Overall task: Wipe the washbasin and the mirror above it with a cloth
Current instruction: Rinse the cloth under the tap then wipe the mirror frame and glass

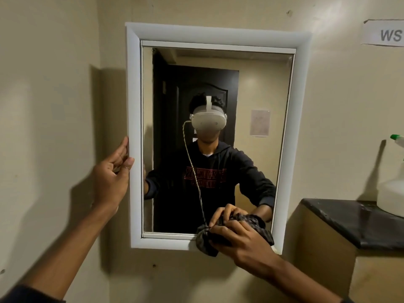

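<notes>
A mirror in a white frame [134, 127] hangs on the beige wall in front of me. My right hand [242, 241] is shut on a dark bunched cloth [203, 239] and presses it against the glass and frame at the mirror's lower right. My left hand [111, 176] rests with fingers spread against the outer left edge of the frame, holding nothing. The glass reflects a person in a dark hoodie with a headset. The washbasin is out of view.
A black stone shelf [349, 221] juts from the wall at the right, with a white spray bottle [391, 193] with a green nozzle on it. A paper label [384, 33] is taped high on the right wall.
</notes>
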Motion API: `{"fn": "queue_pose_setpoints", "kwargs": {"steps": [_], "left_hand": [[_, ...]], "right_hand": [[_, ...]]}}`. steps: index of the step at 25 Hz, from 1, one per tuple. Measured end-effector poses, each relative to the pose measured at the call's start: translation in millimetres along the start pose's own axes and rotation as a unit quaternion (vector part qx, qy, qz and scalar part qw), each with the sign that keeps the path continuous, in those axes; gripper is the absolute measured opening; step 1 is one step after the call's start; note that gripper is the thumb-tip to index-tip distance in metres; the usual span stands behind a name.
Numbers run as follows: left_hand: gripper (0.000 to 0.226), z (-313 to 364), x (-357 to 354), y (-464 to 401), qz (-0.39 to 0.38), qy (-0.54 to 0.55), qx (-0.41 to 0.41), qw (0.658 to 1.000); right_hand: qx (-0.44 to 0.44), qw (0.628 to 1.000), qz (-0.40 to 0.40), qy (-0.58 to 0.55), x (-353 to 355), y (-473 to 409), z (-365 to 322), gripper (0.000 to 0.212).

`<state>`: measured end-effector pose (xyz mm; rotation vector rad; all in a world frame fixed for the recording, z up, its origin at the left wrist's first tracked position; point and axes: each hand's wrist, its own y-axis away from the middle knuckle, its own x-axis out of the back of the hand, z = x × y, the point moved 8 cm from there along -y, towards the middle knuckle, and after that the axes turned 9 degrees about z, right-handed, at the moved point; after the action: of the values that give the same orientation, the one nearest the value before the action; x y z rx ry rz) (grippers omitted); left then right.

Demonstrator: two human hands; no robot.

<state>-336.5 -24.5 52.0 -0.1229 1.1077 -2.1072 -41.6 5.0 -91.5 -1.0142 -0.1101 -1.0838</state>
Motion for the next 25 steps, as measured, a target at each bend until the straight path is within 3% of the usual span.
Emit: {"fn": "queue_pose_setpoints", "kwargs": {"steps": [3, 6, 11, 15, 21, 25], "left_hand": [[0.053, 2, -1, 1, -0.006, 0.004, 0.003, 1.0], [0.052, 4, -1, 1, -0.009, 0.009, 0.005, 1.0], [0.052, 4, -1, 2, -0.004, 0.009, -0.003, 1.0], [0.053, 1, -1, 0, -0.008, 0.001, -0.009, 1.0], [0.055, 1, -1, 0, 0.001, 0.004, -0.012, 1.0], [0.053, 1, -1, 1, 0.006, 0.004, -0.007, 1.0]], "right_hand": [[0.033, 0.999, 0.014, 0.013, 21, -19, 17, 0.024], [-0.037, 0.997, 0.06, 0.042, 67, -55, 77, 0.03], [-0.024, 0.975, 0.134, 0.175, 172, -138, 199, 0.025], [-0.063, 0.955, 0.176, 0.23, 231, -182, 260, 0.025], [-0.114, 0.95, 0.216, 0.195, 225, -163, 245, 0.025], [-0.115, 0.965, 0.183, 0.149, 180, -108, 189, 0.021]]}}
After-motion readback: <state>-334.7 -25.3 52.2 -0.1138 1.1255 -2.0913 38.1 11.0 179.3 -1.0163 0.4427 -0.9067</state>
